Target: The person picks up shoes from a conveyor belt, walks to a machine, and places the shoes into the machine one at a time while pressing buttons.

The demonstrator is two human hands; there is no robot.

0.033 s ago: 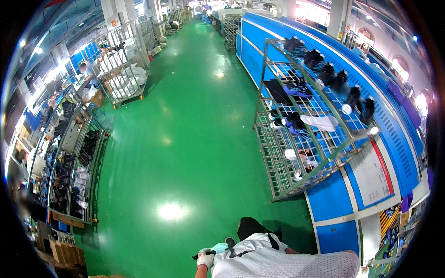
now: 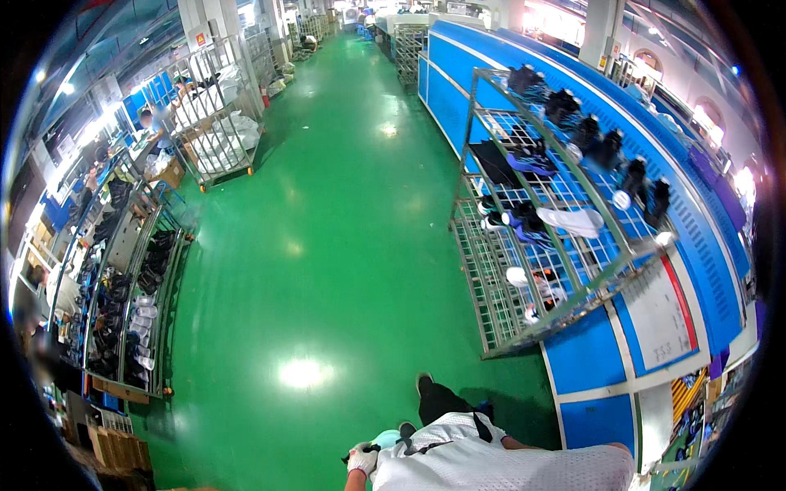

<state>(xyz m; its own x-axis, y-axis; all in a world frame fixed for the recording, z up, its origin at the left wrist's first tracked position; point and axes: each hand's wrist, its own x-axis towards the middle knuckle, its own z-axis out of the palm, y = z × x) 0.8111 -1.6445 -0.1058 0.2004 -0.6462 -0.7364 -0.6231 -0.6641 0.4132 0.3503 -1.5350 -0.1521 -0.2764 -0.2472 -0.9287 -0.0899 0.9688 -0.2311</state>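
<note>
My left hand (image 2: 361, 458), in a white glove, is at the bottom of the view beside my white shirt (image 2: 499, 465). Its fingers are curled round a dark thing whose black end pokes out past them. Against the hand lies a pale teal piece (image 2: 386, 439), partly covered by the shirt; I cannot make out its kind. A bit of my right arm (image 2: 514, 443) shows at the shirt's other side, but the right hand is hidden. Below me are my black trouser leg (image 2: 443, 403) and shoes.
To the right, a metal rack (image 2: 591, 288) holding shoes stands against a long blue machine (image 2: 585, 358). Shoe racks (image 2: 123, 303) line the left, with a caged trolley (image 2: 214, 123) beyond. Green floor (image 2: 327, 221) runs between them. People (image 2: 152, 127) work at the far left.
A shoe has come into view ahead of my black trouser leg. The rack on the right appears slightly further right and lower. My left hand keeps its grip.
</note>
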